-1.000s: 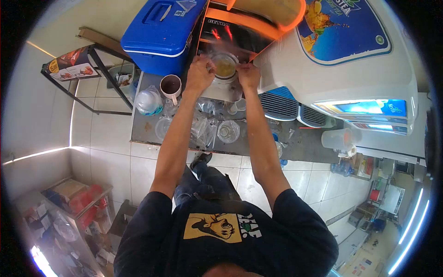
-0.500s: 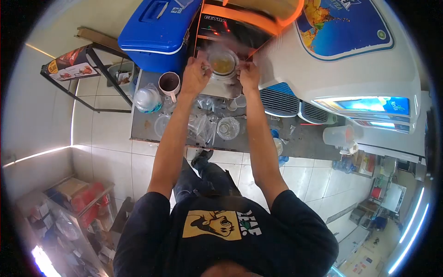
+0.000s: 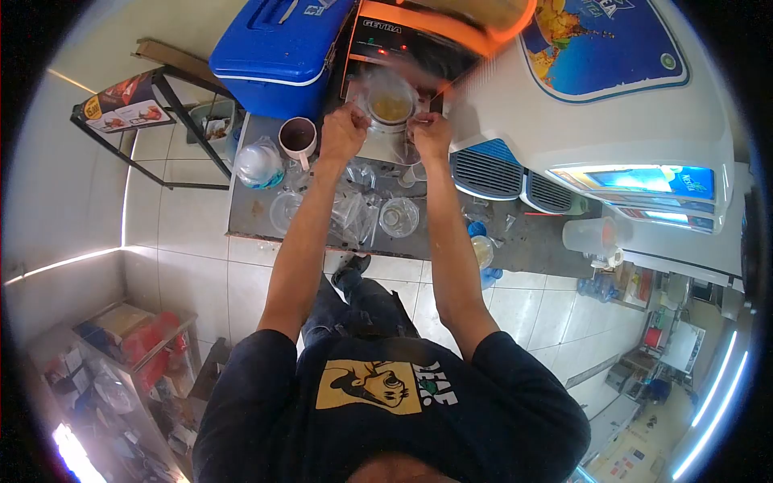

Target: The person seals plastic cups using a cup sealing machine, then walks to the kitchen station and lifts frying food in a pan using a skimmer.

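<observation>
Both hands are raised at the black and orange machine (image 3: 386, 44) marked GETRA. Between them stands a clear cup (image 3: 390, 101) with yellowish contents, its edges blurred. My left hand (image 3: 345, 131) is at the cup's left side, fingers pinched together on something too small to name. On the right side, my right hand (image 3: 428, 134) is closed in a similar pinch, with what looks like clear film below its fingers. A pinkish mug (image 3: 298, 137) with dark contents sits left of my left wrist.
A blue cooler box (image 3: 270, 60) is at the back left, a large white drink dispenser (image 3: 628, 133) at the right. Clear plastic bags (image 3: 350, 216), a clear cup (image 3: 398, 217) and a bagged white stack (image 3: 259, 165) lie on the grey table (image 3: 531, 245).
The view has shifted slightly. Both hands stay beside the cup, and my right hand sits slightly lower and closer to it.
</observation>
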Demonstrator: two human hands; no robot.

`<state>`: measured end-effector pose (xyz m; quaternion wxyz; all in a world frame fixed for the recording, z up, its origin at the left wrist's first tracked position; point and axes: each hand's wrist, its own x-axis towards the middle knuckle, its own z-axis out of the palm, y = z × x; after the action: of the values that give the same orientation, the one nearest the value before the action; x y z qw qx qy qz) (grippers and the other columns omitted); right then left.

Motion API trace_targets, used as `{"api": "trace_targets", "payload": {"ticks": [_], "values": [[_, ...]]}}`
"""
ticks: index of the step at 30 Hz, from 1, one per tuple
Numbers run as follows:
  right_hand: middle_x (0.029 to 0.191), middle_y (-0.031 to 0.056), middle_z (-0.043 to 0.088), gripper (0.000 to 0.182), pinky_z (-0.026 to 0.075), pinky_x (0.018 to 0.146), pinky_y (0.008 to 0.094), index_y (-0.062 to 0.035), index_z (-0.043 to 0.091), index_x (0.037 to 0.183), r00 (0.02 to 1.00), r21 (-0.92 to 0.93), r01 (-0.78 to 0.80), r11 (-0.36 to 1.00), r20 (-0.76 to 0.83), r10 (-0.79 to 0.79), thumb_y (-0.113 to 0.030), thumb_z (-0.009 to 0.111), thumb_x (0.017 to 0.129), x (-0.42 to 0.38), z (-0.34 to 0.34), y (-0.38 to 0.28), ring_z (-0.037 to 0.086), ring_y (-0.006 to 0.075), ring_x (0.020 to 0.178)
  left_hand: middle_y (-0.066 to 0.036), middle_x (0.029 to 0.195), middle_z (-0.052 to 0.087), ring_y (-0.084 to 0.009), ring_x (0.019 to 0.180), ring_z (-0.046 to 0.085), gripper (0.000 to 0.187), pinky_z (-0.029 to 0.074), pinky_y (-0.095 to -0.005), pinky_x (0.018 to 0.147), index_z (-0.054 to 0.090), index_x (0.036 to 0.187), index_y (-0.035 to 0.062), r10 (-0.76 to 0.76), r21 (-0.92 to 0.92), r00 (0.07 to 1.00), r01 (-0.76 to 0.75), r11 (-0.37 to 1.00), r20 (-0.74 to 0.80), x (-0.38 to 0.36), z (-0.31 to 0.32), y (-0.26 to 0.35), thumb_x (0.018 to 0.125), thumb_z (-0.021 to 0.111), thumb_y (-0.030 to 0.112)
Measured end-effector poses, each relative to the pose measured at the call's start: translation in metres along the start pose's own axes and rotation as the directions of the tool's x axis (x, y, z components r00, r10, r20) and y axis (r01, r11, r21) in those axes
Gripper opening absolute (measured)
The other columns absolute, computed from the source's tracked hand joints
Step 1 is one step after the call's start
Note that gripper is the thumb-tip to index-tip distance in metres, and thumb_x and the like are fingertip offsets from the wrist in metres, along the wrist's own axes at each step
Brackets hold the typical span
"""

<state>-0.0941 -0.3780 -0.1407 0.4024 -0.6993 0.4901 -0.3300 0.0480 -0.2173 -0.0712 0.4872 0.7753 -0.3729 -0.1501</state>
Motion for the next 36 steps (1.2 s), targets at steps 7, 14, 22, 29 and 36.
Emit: {"api": "trace_targets", "payload": {"ticks": [7,14,22,29,36], "values": [[0.073,0.0183,0.069,0.024,0.053,0.067,0.0408,-0.0009,0.069,0.072,0.996,-0.059,-0.083,0.995,0.018,0.084,-0.023,0.076,0.069,-0.02,-0.002,-0.027,0.068,0.0323,0.068,-0.018,0.081,0.069,-0.0318,0.078,0.068,0.021,0.053,-0.0395,0.073,0.066,0.083,0.0021,-0.098,0.08,0.995,0.095,0.992,0.033,-0.002,0.0,0.009,0.075,0.074,0.02],[0.063,0.011,0.062,0.017,0.042,0.047,0.0326,-0.0001,0.066,0.071,0.854,0.121,-0.451,0.884,0.347,0.388,-0.015,0.072,0.077,-0.021,-0.024,-0.055,0.057,0.0219,0.048,-0.023,0.087,0.068,-0.0419,0.087,0.066,0.038,0.053,-0.0436,0.08,0.07,0.093,0.0011,-0.154,0.174,0.987,0.144,0.974,0.044,0.007,0.004,0.008,0.079,0.063,0.036],[0.062,0.0065,0.059,0.014,0.035,0.038,0.0266,0.0031,0.065,0.072,0.886,0.289,-0.411,0.865,0.352,0.303,-0.007,0.067,0.081,-0.03,-0.024,-0.067,0.055,0.0156,0.046,-0.009,0.07,0.067,-0.0188,0.06,0.063,0.029,0.048,-0.0315,0.058,0.067,0.08,-0.0026,-0.383,-0.107,0.887,0.42,0.901,0.258,0.026,0.01,-0.005,0.077,0.073,0.026],[0.064,0.0065,0.062,0.022,0.038,0.037,0.0266,0.005,0.066,0.072,0.95,-0.116,-0.115,0.987,0.277,0.144,-0.014,0.07,0.082,-0.03,-0.024,-0.068,0.057,0.0152,0.047,-0.011,0.068,0.069,-0.0205,0.062,0.067,0.024,0.051,-0.0331,0.062,0.071,0.072,0.002,-0.32,-0.061,0.929,0.336,0.94,0.186,0.02,0.003,-0.003,0.072,0.072,0.026],[0.06,0.0169,0.064,0.028,0.046,0.05,0.0389,0.0,0.064,0.065,0.818,0.399,-0.515,0.759,0.494,0.295,-0.024,0.072,0.078,-0.046,-0.021,-0.065,0.056,0.0185,0.047,-0.009,0.066,0.068,-0.0173,0.06,0.065,0.024,0.049,-0.0317,0.058,0.071,0.07,0.0015,-0.372,-0.102,0.904,0.399,0.911,0.212,0.008,0.001,0.008,0.075,0.072,0.025]]}}
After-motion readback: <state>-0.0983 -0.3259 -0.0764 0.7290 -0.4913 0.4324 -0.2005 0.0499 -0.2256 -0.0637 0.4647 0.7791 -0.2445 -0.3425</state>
